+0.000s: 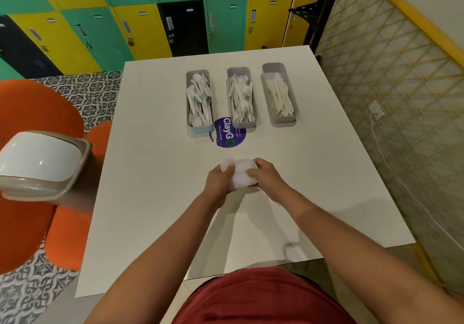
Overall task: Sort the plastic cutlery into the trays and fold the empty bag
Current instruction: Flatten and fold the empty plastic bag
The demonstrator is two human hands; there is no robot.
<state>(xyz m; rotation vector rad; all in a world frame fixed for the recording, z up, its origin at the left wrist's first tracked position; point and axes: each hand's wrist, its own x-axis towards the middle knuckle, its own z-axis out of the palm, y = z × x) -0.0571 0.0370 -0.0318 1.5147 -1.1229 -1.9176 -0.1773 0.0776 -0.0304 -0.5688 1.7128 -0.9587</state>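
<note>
The empty bag (241,176) sits on the near middle of the white bench (155,173), bunched into a small clear bundle between both hands. The left hand (221,178) curls round its left side, thumb on top; the right hand (266,176) wraps the right side with fingers pressed into the film. It looks thin, soft and very light — the kind of plastic that is slippery, springs back open and holds no crease unless pinned down. A sound way to take it would be by the edges or corners, flattening it against the bench before each fold, not squeezing the middle.

Beyond the hands, partly under two trays, lies a round purple sticker (228,132). Farther back three grey trays stand side by side, a little apart: the left tray (198,128) holds spoons, the middle tray (244,123) forks, the right tray (283,119) knives. No loose cutlery shows on the bench, so the sorting seems done — folding remains.
</note>
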